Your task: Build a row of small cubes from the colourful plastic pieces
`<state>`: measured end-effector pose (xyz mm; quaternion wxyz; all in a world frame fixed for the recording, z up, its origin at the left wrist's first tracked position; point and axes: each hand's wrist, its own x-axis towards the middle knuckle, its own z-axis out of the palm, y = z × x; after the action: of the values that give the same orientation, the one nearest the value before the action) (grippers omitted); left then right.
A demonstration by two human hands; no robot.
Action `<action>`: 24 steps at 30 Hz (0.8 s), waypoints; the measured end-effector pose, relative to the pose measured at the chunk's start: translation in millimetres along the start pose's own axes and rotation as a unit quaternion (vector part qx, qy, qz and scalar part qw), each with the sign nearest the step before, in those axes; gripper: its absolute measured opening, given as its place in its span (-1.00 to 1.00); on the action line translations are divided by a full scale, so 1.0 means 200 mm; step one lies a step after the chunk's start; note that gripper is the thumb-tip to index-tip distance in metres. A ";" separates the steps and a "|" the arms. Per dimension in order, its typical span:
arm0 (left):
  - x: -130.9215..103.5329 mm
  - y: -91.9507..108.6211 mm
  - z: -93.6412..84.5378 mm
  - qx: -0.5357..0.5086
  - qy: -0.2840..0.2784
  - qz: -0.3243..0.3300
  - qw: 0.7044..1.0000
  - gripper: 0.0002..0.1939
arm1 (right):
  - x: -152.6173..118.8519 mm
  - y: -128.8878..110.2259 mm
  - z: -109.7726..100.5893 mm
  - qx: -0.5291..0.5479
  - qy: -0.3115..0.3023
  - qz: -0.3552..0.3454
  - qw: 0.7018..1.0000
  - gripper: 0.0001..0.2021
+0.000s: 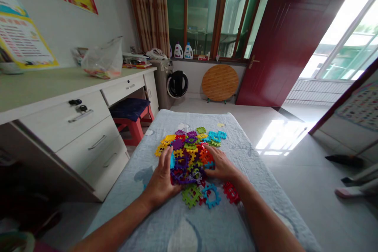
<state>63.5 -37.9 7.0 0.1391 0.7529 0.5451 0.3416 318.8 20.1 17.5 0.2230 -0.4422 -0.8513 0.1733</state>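
A heap of colourful plastic interlocking building pieces (pixel 189 153) lies on a cloth-covered table. The pieces are notched squares and rings in purple, yellow, orange, green, blue and red. My left hand (pixel 163 177) presses against the heap's left side, fingers extended and thumb spread along its near edge. At the right side, my right hand (pixel 220 164) rests with fingers and thumb apart, touching orange and blue pieces. A green piece (pixel 191 195) and a blue ring piece (pixel 212 196) lie in front of the heap. Beside my right forearm is a red piece (pixel 231 192).
A light blue patterned cloth (pixel 183 228) covers the table. To the left stands a desk with drawers (pixel 88 141), bearing a plastic bag (pixel 103 61). A red stool (pixel 132 120) is tucked beside it. Farther off are a washing machine (pixel 162 82) and a round wooden tabletop (pixel 220 82).
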 end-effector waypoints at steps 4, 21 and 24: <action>0.05 0.01 0.04 -0.022 0.013 -0.021 0.999 0.15 | 0.02 -0.02 0.02 0.012 0.005 -0.019 1.000 -0.09; 0.31 0.01 0.04 -0.120 -0.064 0.013 0.991 -0.05 | 0.08 -0.03 0.08 0.111 0.082 -0.031 0.990 -0.18; 0.38 0.08 0.03 -0.134 -0.069 0.024 0.988 -0.17 | 0.08 -0.03 0.09 0.161 0.108 -0.010 0.981 -0.25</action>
<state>92.6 26.0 39.3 0.2675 0.7620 0.4654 0.3621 297.0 28.9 9.4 0.3836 -0.4083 -0.7874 0.2571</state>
